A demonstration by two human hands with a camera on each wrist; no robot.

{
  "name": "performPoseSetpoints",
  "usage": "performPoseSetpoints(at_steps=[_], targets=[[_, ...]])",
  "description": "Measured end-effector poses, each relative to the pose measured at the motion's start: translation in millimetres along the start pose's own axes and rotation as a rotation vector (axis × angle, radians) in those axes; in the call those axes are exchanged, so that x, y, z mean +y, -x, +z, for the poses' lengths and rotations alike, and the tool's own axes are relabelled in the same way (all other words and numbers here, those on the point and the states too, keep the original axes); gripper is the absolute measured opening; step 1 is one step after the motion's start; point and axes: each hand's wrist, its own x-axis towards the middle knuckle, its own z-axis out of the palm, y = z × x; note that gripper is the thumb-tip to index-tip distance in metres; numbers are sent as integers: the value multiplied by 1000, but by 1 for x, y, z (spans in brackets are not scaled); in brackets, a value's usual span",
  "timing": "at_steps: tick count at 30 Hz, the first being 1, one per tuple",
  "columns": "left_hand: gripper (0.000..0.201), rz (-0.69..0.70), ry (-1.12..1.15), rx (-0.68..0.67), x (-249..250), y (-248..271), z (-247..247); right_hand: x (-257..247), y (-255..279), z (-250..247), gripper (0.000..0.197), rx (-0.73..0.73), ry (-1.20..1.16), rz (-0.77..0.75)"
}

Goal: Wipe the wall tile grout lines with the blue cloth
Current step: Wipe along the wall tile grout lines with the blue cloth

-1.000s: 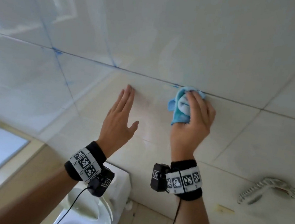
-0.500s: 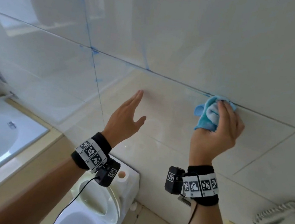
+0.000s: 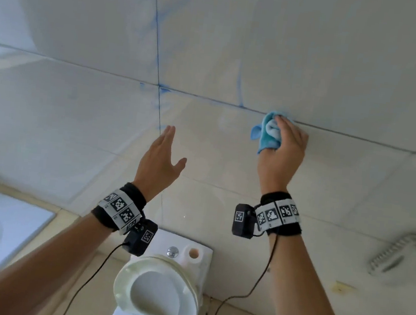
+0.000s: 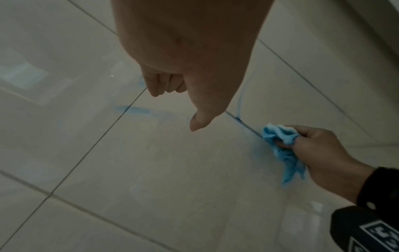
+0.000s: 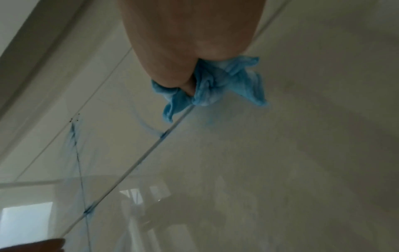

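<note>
1. Plainly looking at a soft, light thing: cloth (image 3: 269,133) bunched into a wad, folds puckering between the fingers in the right wrist view, one loose corner hanging free toward the left.
2. Judging it limp and easy to crush; likely giving little resistance, so pressure on the grout line (image 3: 359,138) probably needing to come from fingertips behind the wad, not from the fabric itself.
3. Judging the best hold to be the middle of the bunch, with a thick pad kept between fingers and wall (image 3: 317,53); gripping only the loose corner probably letting it flop and smear.
4. Sitting at the horizontal grout line, right of the blue-stained tile crossing (image 3: 159,87), pressed against the wall at the seam.
5. Gripping the cloth with the right hand (image 3: 283,150): fingers curled over the top of the wad, thumb tucked beneath, grip closed round the fabric, wrist raised and forearm reaching up.
6. Holding nothing with the left hand (image 3: 159,162): grip wide, fingers straight and together in the head view, thumb spread out, palm facing the wall.
7. Hovering just beside the tile below the crossing; touching or not, cannot tell from these views.
8. Noting glossy tiles, probably slippery under the cloth; blue streaks running up the vertical seam (image 3: 156,29) not yet wiped.
</note>
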Motion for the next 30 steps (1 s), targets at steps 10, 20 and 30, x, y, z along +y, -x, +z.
performPoseSetpoints(at_steps=[10,20,30], targets=[[88,132,12,104,1,-24,-65,-88,-54,1,43,15,16,-218],[76,162,-34,434,12,-79,-171,-181,-93,55,47,-58,-219,-374],[94,389,-161,339,-14,-151,-255,-262,-126,82,48,-27,-86,-418]])
